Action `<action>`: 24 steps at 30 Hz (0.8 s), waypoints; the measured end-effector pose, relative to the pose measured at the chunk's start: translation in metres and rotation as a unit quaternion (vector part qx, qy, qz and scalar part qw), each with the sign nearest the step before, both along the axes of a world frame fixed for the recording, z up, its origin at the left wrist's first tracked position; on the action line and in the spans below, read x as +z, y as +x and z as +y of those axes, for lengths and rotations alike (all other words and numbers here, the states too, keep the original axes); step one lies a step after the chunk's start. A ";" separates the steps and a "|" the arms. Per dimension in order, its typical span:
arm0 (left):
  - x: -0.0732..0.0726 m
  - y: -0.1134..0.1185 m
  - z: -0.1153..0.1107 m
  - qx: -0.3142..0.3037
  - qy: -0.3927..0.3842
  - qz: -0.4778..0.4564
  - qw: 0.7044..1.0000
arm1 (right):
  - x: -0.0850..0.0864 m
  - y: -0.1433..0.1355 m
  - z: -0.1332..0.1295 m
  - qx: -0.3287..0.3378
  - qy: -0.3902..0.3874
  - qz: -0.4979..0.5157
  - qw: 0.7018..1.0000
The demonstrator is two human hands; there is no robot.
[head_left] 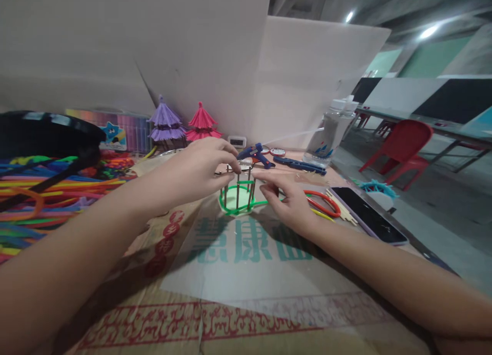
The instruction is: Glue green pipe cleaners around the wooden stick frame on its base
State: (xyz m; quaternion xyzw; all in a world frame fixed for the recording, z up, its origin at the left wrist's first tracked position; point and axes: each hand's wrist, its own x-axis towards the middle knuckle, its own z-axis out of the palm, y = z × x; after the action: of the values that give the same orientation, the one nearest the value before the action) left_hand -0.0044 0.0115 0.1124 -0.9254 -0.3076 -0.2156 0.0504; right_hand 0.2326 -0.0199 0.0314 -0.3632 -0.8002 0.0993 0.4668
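Has markers [138,132] standing in one clear case [113,137]; can't tell the contents of one clear bottle [329,132]. Counts two tiered paper towers [201,121], one glue gun [251,152], one phone [369,215]. Has one green-ringed stick frame [237,197] on the desk [335,177] between both hands; bends left hand [200,162] over its top, right hand [290,203] alongside, fingers slightly parted, grip impossible to tell.
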 end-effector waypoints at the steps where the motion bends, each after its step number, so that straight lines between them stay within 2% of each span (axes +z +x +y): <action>1: 0.000 -0.001 0.001 -0.003 -0.002 0.009 1.000 | 0.003 -0.001 0.001 0.008 0.022 -0.018 1.000; 4: 0.002 -0.004 0.003 -0.007 -0.007 0.032 0.999 | 0.020 -0.006 0.004 0.020 0.081 -0.072 0.994; 7: 0.002 -0.004 0.002 -0.001 -0.011 0.046 0.999 | 0.045 -0.014 0.008 0.012 0.099 -0.129 0.987; 10: -0.001 -0.001 0.003 -0.002 -0.050 0.049 0.998 | 0.069 -0.021 0.013 -0.009 0.053 -0.186 0.981; 12: -0.004 0.002 0.005 -0.014 -0.085 0.038 0.996 | 0.079 -0.024 0.016 -0.010 0.003 -0.211 0.977; 15: -0.008 0.004 0.009 -0.037 -0.109 0.018 0.993 | 0.082 -0.024 0.015 -0.004 -0.027 -0.218 0.976; 24: -0.018 0.006 0.018 -0.069 -0.099 -0.018 0.993 | 0.075 -0.023 0.007 -0.028 -0.006 -0.267 0.963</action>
State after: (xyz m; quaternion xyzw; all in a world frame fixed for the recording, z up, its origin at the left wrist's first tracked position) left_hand 0.0012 0.0297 0.0947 -0.9408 -0.2640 -0.2033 -0.0617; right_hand 0.2093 -0.0130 0.1064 -0.4016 -0.8848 -0.0099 0.2362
